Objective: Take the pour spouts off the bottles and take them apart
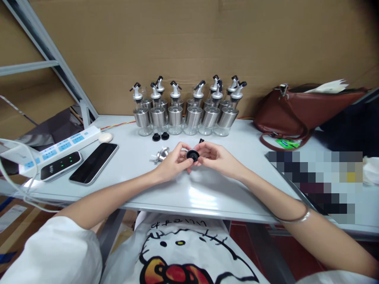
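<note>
My left hand (173, 161) and my right hand (214, 157) meet over the middle of the grey table (204, 193). Together they pinch a small black round cap (193, 154), fingers closed on it from both sides. A silver pourer spout (160, 154) lies on the table just left of my left hand. Two loose black caps (160, 136) sit behind it. A small black piece (201, 140) lies beyond my right hand. Several steel and glass oil bottles with pourer tops (186, 114) stand in rows at the back.
A white power strip (63, 146), a black device with green lights (60, 165) and a phone (94, 162) lie at the left. A brown leather bag (299, 108) rests at the right. A cardboard wall stands behind, with a metal shelf frame (56, 63) at the left.
</note>
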A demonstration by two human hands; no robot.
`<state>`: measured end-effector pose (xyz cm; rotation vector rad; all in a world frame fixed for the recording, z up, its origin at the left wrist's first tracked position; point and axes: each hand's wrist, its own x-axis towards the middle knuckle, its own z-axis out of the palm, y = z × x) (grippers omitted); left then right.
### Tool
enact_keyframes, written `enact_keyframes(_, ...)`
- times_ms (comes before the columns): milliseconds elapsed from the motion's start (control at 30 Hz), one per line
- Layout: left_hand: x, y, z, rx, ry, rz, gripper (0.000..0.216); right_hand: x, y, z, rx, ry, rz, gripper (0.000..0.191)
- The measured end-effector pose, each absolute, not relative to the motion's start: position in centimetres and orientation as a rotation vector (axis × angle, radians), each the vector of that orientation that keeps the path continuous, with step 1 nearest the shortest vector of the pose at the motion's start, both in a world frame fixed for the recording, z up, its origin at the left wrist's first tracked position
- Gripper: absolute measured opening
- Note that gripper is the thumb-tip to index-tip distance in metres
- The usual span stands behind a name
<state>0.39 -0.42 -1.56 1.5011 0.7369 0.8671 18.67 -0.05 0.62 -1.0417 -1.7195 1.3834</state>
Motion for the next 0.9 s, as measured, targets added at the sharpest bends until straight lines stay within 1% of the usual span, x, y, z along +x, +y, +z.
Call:
enact_keyframes(200, 0.4, -0.4, -1.6, 1.552, 0.795, 0.812, 0.032, 18.6, -0.1, 0.3, -1.029, -1.634, 1.555, 0.029)
enact_keyframes(300, 0.5, -0.6, -1.5, 1.553, 0.804, 0.806, 0.033, 18.6, -0.1, 0.3, -1.031, -1.614, 1.582, 0.028)
enact_keyframes(633, 0.3, -0.7, -1.2, 1.606, 0.797, 0.811, 0.029, 18.6, -0.2, 0.5, -1.049, -1.64, 1.583, 0.025)
enact_keyframes(900, 0.6, -1.4, -1.0, 1.687, 0.837, 0.832, 0.023, 18.0, -1.0, 0.3, -1.048, -1.738, 1.434, 0.026)
